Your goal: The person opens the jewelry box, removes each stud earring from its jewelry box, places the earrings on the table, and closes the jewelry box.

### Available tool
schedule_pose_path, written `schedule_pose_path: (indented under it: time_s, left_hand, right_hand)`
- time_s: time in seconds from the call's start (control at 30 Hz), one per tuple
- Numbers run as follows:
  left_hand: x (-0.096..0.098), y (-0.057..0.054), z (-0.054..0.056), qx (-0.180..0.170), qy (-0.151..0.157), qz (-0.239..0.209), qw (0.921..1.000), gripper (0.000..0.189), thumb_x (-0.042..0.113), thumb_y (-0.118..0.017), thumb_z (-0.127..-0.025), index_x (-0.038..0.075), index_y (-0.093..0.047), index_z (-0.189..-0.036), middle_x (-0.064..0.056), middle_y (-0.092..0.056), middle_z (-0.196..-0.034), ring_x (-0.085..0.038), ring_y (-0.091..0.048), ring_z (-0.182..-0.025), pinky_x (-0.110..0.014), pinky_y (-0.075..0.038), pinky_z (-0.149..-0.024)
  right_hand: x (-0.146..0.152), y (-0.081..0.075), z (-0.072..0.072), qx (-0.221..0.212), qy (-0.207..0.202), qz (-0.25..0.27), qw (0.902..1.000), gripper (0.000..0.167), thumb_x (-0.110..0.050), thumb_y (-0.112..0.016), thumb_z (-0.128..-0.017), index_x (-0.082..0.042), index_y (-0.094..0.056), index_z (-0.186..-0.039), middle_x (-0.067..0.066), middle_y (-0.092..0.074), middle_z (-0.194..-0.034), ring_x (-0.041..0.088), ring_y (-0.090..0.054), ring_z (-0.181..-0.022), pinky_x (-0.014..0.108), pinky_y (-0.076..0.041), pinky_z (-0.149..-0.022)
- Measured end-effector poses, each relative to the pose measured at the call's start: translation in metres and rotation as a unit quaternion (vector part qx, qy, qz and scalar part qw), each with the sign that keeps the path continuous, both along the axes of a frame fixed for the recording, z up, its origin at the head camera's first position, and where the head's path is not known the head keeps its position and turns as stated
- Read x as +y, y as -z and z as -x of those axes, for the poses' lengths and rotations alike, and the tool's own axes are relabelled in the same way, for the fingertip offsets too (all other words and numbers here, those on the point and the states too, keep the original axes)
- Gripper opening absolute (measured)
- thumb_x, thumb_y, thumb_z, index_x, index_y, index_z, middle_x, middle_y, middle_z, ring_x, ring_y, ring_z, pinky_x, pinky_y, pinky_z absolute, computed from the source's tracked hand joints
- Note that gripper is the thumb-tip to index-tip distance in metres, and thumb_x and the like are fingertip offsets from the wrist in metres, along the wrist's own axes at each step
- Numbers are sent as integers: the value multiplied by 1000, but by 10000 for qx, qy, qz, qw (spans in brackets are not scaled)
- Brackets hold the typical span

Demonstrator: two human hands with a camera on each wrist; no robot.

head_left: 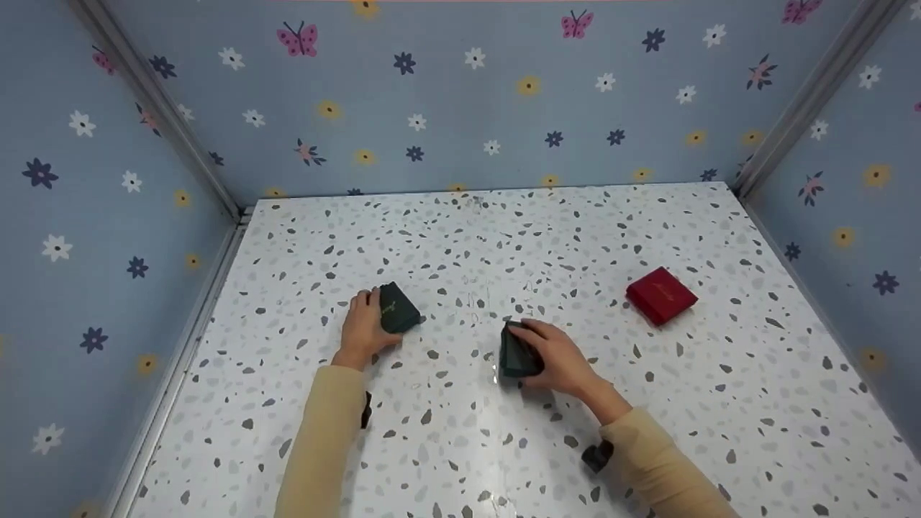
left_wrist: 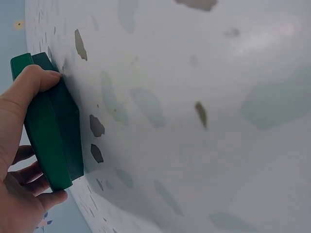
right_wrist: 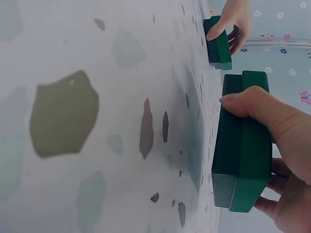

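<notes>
Green box's (head_left: 403, 311) lettering (head_left: 388, 308) perhaps partly under left hand (head_left: 365, 329)

A white, grey-speckled counter (head_left: 446, 460) spans the lower frame. A red box (head_left: 661, 296) lies on it at right; whether two central green boxes (head_left: 399, 311) (head_left: 516, 357) touch it is unclear.

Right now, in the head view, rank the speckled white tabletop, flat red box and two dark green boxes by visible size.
1. Speckled white tabletop
2. Flat red box
3. Left dark green box, right dark green box: unranked, both partly covered
</notes>
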State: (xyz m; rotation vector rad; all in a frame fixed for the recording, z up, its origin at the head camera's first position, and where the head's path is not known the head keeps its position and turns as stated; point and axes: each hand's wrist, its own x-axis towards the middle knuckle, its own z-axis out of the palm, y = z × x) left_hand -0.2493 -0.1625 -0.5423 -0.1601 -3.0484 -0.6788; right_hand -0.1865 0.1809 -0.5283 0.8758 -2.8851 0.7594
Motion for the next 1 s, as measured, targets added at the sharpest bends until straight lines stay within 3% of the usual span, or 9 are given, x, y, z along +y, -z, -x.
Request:
schedule_pose_path:
  time_s: [0.23, 0.63, 1.0]
  left_hand:
    - [-9, 1, -1, 174, -232, -53, 9996, 95, 32, -78, -62, -9, -28, -132, -27, -33, -123, -37, -34, -112, -46, -32, -94]
    - [-18, -5, 1, 3, -915, 251, 9955, 97, 37, -77, -63, -10, -27, -131, -30, -31, -124, -40, -32, -112, -52, -36, -88]
    - [-29, -7, 2, -89, -1322, 291, 9908, 95, 36, -75, -65, -15, -27, -128, -34, -32, -121, -43, -33, -110, -51, -34, -90]
  right_hand:
    - [-10, 1, 1, -1, -97, -161, 9998, 88, -24, -82, -56, -17, -41, -133, 11, -36, -135, 30, -35, -120, 44, -33, -94]
    - [-21, 6, 1, 72, -291, -385, 9988, 86, -25, -81, -58, -16, -41, -133, 13, -36, -134, 30, -35, -119, 42, -32, -96]
    - [-27, 9, -1, 183, -422, -377, 9982, 87, -23, -79, -53, -14, -43, -132, 12, -38, -132, 30, -36, -118, 43, -30, -97]
